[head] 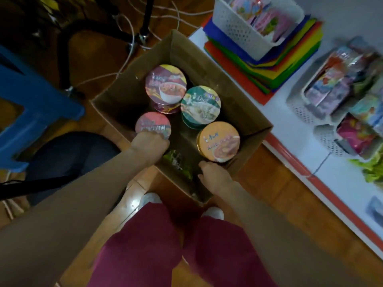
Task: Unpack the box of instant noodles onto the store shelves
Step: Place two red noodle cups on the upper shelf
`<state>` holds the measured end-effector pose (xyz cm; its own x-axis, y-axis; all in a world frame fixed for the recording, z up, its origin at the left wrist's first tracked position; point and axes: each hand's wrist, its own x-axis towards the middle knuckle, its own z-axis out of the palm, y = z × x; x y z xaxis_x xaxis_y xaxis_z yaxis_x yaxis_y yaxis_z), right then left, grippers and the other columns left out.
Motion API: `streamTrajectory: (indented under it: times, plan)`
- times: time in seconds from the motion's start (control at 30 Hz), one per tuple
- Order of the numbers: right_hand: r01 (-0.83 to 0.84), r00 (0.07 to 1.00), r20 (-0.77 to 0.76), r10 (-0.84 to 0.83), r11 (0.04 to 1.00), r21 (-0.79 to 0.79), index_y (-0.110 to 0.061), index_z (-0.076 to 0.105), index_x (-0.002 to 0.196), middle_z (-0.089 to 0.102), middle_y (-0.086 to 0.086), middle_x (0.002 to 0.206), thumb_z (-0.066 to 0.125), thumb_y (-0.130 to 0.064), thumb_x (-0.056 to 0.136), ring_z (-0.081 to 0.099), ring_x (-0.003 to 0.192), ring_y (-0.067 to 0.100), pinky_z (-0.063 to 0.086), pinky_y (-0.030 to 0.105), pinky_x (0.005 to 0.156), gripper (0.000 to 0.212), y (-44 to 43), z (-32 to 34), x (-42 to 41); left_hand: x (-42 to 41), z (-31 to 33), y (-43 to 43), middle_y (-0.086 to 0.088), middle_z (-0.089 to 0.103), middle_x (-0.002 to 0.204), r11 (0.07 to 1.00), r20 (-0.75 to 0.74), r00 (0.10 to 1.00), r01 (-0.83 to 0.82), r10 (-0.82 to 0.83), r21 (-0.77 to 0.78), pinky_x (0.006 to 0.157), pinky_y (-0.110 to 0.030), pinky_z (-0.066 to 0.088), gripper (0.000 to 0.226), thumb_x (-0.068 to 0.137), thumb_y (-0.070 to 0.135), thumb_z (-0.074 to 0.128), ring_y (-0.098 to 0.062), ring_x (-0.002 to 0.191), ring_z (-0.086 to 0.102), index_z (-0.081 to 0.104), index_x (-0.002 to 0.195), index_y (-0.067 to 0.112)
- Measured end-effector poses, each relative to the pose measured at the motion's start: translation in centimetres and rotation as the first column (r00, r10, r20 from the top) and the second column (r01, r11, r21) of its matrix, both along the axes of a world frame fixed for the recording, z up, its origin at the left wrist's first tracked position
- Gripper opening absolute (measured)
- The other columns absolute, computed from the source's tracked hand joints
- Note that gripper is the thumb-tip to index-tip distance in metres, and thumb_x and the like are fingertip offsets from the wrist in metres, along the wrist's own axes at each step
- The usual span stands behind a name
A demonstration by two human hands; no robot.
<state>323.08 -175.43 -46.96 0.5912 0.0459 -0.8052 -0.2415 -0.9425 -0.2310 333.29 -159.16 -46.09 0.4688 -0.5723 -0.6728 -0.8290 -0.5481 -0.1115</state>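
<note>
The open cardboard box sits on the floor at mid-frame, just left of the low white shelf. It holds four upright noodle cups: a purple-lidded cup uppermost, a green-lidded cup to its right, an orange-lidded cup lower right and a pink-lidded cup at the left. The left hand curls its fingers over the near rim of the pink-lidded cup, gripping it, while the right hand is just below the orange-lidded cup with its fingers bent down into the box, and I cannot tell whether they hold anything.
</note>
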Motion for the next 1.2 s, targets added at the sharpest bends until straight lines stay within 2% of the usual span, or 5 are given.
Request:
streamTrajectory:
  times: [0.2, 0.5, 0.8, 0.97, 1.2]
  plan:
    - [-0.046, 0.994, -0.101, 0.049, 0.998, 0.031, -0.004, 0.046, 0.121, 0.054, 0.018, 0.124, 0.044, -0.003, 0.092, 0.053, 0.114, 0.034, 0.045, 0.041, 0.090, 0.029, 1.9, -7.9, 2.1, 2.9, -4.5, 0.1, -0.008, 0.051, 0.128, 0.987, 0.033, 0.998, -0.049, 0.044, 0.151, 0.095, -0.039, 0.041, 0.042, 0.089, 0.029, 0.056, -0.027, 0.116, 0.052, 0.046, 0.128, 0.016]
    - [-0.019, 0.968, -0.251, 0.033, 0.998, 0.056, -0.001, 0.049, 0.126, 0.051, 0.021, 0.132, 0.034, -0.003, 0.096, 0.050, 0.121, 0.033, 0.042, 0.040, 0.097, 0.033, 4.0, -14.6, 4.2, 6.7, -11.8, -0.5, -0.007, 0.052, 0.129, 0.978, 0.067, 0.981, -0.188, 0.182, 0.090, 0.088, -0.035, 0.046, 0.043, 0.090, 0.025, 0.058, -0.025, 0.115, 0.054, 0.046, 0.131, 0.015]
    - [0.103, 0.972, -0.219, -0.081, 0.991, 0.091, 0.001, 0.053, 0.121, 0.055, 0.020, 0.126, 0.043, -0.003, 0.094, 0.054, 0.115, 0.034, 0.043, 0.037, 0.095, 0.029, 4.0, -15.7, 5.5, 9.5, -15.8, 1.4, -0.026, 0.028, 0.145, 0.770, -0.120, 0.763, -0.616, 0.636, 0.167, 0.106, -0.039, 0.035, 0.090, 0.086, 0.046, 0.059, -0.038, 0.131, 0.035, 0.014, 0.143, -0.008]
    - [0.242, 0.964, -0.127, -0.232, 0.968, 0.071, 0.002, 0.054, 0.119, 0.057, 0.020, 0.123, 0.045, 0.000, 0.092, 0.056, 0.112, 0.033, 0.045, 0.035, 0.094, 0.029, 4.1, -15.6, 4.9, 9.7, -16.8, 1.6, -0.019, 0.044, 0.138, 0.677, -0.253, 0.642, -0.731, 0.724, 0.082, 0.101, -0.034, 0.038, 0.065, 0.086, 0.033, 0.063, -0.032, 0.124, 0.045, 0.038, 0.137, 0.001]
    - [0.254, 0.964, -0.104, -0.246, 0.964, 0.072, -0.004, 0.049, 0.125, 0.056, 0.018, 0.126, 0.044, 0.001, 0.092, 0.054, 0.117, 0.031, 0.044, 0.035, 0.097, 0.034, 3.5, -15.5, 4.2, 10.1, -17.4, 1.9, -0.020, 0.036, 0.144, 0.571, -0.240, 0.543, -0.819, 0.805, 0.061, 0.103, -0.032, 0.034, 0.062, 0.093, 0.032, 0.052, -0.031, 0.130, 0.040, 0.030, 0.141, -0.001]
